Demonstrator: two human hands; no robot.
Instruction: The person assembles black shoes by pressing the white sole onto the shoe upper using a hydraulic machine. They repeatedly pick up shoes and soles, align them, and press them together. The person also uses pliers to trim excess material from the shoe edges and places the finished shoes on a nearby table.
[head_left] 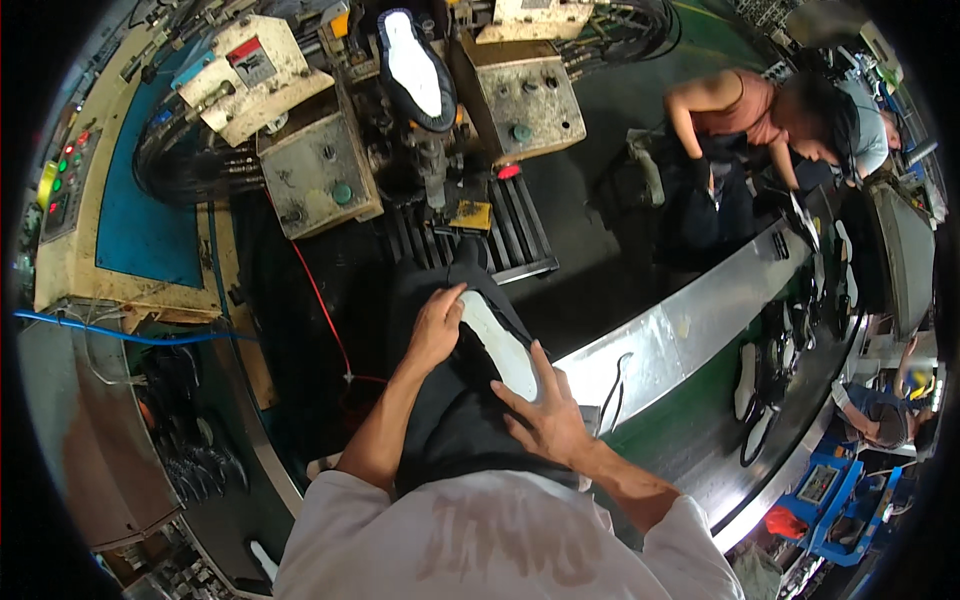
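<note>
— Where do things stand?

— From the big things down: the press machine [320,170] in front of me already has one shoe [415,70] mounted sole-up in its clamp, so I'd judge that one is loaded. The conveyor [700,330] to my right carries more dark shoes [760,400].

— And the one you've got?

— It's a black shoe with a white sole [497,350], sole-up on my lap. My left hand [435,325] grips the toe end; my right hand [545,415] lies flat on the heel end, fingers spread. By my guess it's not yet pressed.
</note>
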